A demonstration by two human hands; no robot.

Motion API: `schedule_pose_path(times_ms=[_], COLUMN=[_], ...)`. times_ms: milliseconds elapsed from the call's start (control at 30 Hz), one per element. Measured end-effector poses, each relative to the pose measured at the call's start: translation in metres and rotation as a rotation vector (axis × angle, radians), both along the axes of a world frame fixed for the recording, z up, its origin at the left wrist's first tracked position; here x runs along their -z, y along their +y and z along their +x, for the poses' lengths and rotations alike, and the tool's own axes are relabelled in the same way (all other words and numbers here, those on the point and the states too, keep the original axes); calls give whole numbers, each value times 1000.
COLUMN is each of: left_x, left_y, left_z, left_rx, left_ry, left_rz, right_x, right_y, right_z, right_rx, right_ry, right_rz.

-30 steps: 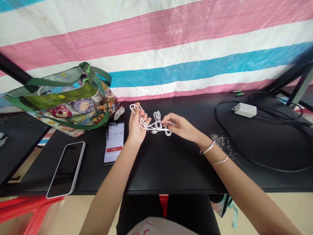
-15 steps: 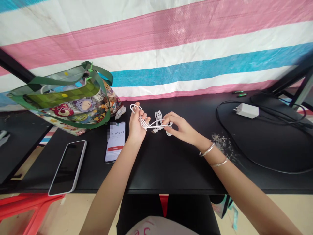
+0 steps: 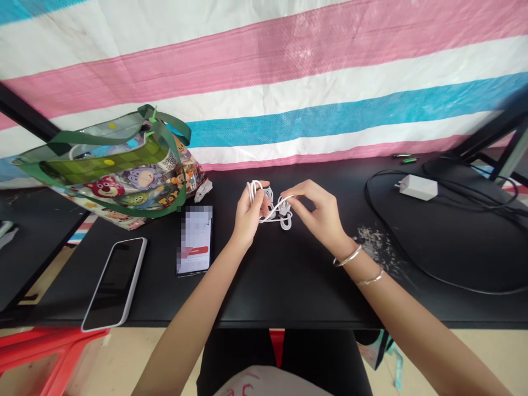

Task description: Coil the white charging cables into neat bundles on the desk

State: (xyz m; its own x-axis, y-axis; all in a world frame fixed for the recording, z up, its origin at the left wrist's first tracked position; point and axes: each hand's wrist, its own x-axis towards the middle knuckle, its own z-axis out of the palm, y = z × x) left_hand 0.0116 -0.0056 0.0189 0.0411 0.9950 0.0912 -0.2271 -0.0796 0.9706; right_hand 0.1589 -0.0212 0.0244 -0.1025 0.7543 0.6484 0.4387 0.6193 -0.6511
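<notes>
My view: left hand fingers clenched on white cable | right hand fingers pinching one strand | cable gathered between them, above counter

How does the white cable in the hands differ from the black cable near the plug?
The white cable is bunched in tight loops between the left hand and right hand; the black cable lies in a wide loose curve. The white one is held, the black untouched. Both are thin cords.
</notes>
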Motion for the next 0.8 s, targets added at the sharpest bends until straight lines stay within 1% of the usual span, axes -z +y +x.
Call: schedule_pose_path(times_ms=[100,200,400,500,667,800], left_x=[2,3,4,2,0,1], left_y=[-1,0,1,0,0,2], left_z=[0,-1,-5,-6,-6,-7], left_rx=[70,102,121,137,179,172], left_ry=[105,190,205,231,247,218], left_rz=[27,21,37,68,87,86], right_x=[1,0,-3,1,6,8], right_y=[0,1,11,19,29,34], right_z=[0,-1,10,20,29,37], right_rx=[89,153,256,218,128,100], right_ry=[89,245,640,808,1058,1231], right_rz=[-6,-22,-68,-127,-318,-388])
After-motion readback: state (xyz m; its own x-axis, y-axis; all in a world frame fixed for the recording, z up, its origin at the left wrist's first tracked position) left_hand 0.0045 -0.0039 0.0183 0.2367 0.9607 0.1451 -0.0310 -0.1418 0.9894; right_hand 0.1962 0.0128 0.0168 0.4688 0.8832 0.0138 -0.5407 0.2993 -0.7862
